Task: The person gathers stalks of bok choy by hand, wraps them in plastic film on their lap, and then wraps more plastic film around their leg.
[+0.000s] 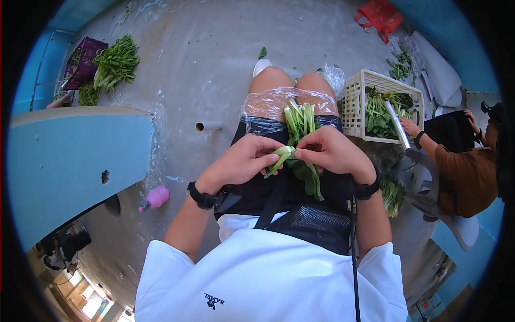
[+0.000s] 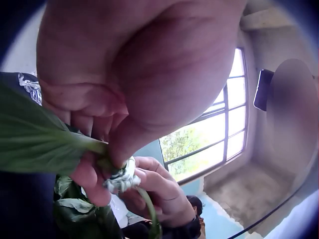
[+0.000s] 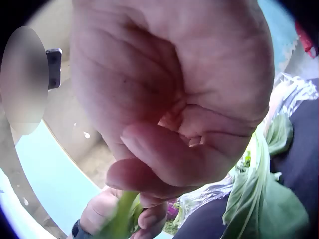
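Observation:
Over the lap, my left hand pinches a leafy green by its pale stem end, between thumb and fingers. My right hand meets it from the other side, its thumb and fingertips pinching the same green at the stem base. In the left wrist view a broad leaf sticks out from the left hand's grip, with the right hand close behind. A bunch of greens lies across the thighs on clear plastic film, stems pointing toward the knees, partly hidden by the right hand.
On the right stands a white crate of greens, with another person beside it. A purple crate and a heap of greens are at the far left. A pink bottle, a pipe stub and a red bag are on the floor.

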The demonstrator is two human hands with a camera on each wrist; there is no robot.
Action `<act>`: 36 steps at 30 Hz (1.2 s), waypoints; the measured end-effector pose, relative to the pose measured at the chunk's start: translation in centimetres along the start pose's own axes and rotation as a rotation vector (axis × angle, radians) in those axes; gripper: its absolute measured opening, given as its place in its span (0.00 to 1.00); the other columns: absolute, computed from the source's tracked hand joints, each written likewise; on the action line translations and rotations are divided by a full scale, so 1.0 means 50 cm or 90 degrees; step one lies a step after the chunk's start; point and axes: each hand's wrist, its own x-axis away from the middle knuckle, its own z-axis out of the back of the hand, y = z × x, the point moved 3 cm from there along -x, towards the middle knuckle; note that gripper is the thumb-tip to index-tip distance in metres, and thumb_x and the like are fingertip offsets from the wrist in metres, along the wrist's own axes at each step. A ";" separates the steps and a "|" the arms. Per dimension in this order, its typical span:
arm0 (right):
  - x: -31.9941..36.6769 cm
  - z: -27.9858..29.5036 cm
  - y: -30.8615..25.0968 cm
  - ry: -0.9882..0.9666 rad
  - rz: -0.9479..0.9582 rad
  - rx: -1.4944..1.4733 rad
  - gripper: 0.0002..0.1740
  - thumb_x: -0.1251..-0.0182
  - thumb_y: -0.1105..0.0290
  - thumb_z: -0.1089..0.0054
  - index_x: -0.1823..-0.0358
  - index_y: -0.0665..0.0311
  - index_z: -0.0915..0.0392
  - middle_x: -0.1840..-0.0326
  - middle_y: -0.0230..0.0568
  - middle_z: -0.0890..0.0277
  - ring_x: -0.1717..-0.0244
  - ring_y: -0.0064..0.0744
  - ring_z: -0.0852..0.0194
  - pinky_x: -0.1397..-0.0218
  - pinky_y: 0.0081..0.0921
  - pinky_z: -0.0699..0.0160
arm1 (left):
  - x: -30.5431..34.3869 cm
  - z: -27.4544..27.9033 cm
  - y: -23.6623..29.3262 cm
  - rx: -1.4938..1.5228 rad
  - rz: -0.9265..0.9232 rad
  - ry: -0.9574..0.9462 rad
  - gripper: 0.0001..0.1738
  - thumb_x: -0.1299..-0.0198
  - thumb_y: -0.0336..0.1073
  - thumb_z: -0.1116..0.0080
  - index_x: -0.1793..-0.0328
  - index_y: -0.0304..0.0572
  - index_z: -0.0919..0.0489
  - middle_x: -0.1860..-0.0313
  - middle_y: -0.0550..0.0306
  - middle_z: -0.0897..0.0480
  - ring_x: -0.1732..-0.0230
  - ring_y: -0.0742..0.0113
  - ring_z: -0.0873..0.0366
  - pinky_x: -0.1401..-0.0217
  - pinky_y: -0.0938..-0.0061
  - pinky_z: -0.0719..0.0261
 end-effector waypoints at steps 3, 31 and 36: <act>0.007 0.021 0.013 0.076 -0.002 0.071 0.13 0.24 0.67 0.34 0.61 0.72 0.13 0.76 0.28 0.20 0.80 0.17 0.24 0.76 0.19 0.29 | 0.007 0.022 -0.013 0.050 0.028 0.084 0.17 0.22 0.28 0.47 0.32 0.29 0.20 0.54 0.54 0.11 0.53 0.72 0.12 0.53 0.77 0.16; -0.016 0.002 -0.009 -0.049 -0.066 -0.045 0.17 0.29 0.63 0.34 0.72 0.70 0.16 0.82 0.31 0.22 0.83 0.17 0.26 0.79 0.18 0.29 | -0.002 -0.002 0.045 -0.210 -0.173 0.179 0.08 0.36 0.26 0.28 0.52 0.33 0.13 0.62 0.54 0.09 0.61 0.72 0.11 0.55 0.75 0.15; -0.027 0.010 0.001 -0.065 -0.090 -0.097 0.16 0.32 0.63 0.34 0.74 0.68 0.16 0.82 0.30 0.23 0.84 0.16 0.28 0.79 0.17 0.32 | 0.000 -0.001 0.052 -0.391 -0.261 0.220 0.09 0.35 0.27 0.29 0.51 0.34 0.13 0.63 0.49 0.10 0.63 0.67 0.10 0.56 0.72 0.15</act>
